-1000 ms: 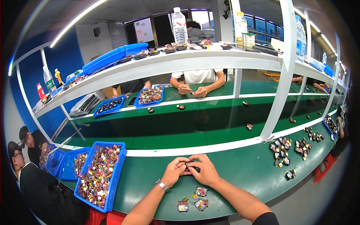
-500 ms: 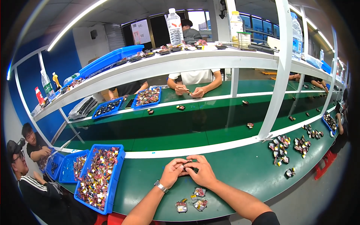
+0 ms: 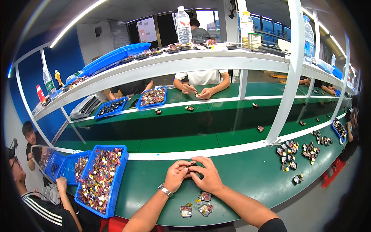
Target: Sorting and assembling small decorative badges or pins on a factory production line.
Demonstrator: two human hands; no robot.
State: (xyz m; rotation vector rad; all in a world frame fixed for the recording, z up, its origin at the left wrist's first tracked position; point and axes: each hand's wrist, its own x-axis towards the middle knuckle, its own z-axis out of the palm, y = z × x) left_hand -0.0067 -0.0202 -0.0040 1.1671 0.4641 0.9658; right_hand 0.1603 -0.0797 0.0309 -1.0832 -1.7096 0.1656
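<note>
A small dark part (image 3: 192,169) is pinched between the closed fingers of the left hand (image 3: 176,176) and right hand (image 3: 210,176) above the green bench (image 3: 247,176); its long axis cannot be made out.

From my remote seat I see two bare forearms coming up from the lower edge, with no gloves on either hand. My left hand (image 3: 176,176) has a wristwatch (image 3: 165,190) strapped just behind it, with a silver metal case and a linked metal band, and that arm shows no sleeve at all. My right hand (image 3: 209,178) wears no ring or band that I can make out, and at the bottom edge a short black sleeve (image 3: 273,226) covers the upper part of that arm.
</note>
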